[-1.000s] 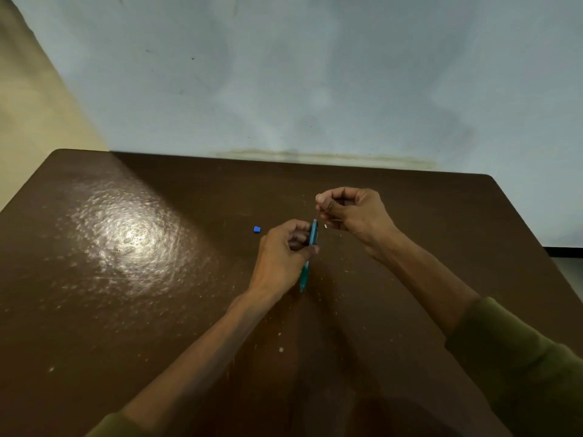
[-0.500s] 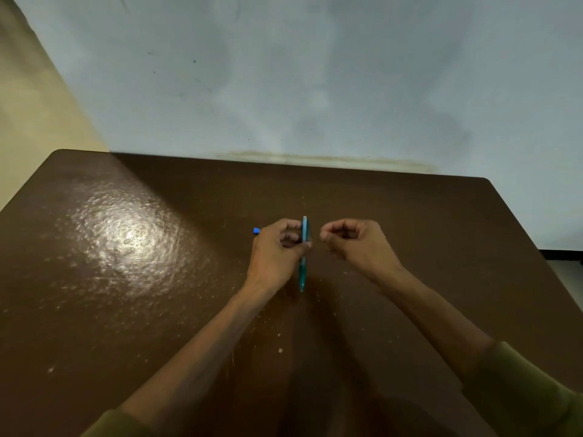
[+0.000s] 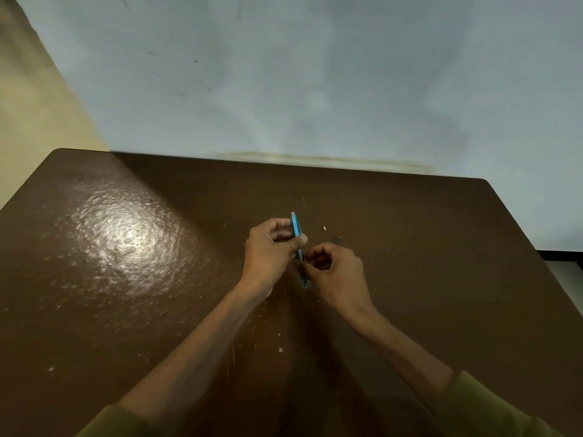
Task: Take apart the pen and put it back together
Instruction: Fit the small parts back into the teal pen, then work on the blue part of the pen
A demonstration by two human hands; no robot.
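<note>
Pen (image 3: 297, 230): blue barrel, held roughly upright over brown table (image 3: 126, 310), near centre. Left hand (image 3: 271, 247) curled closed around upper barrel, thumb pressed against side. Right hand (image 3: 334, 272) curled, fingertips pinched at lower barrel; exact contact not discernible. Lower tip partly hidden between hands. Small pale part (image 3: 324, 228) lying on table just beyond right hand; identity too small to determine. Olive sleeves cut off at bottom edge.

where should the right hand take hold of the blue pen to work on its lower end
Take the lower barrel of the blue pen, just below the left hand, pinching from the right side with the right hand. The pen stands near upright, the left hand's grip covers its middle, and the lower part is exposed there.
</note>
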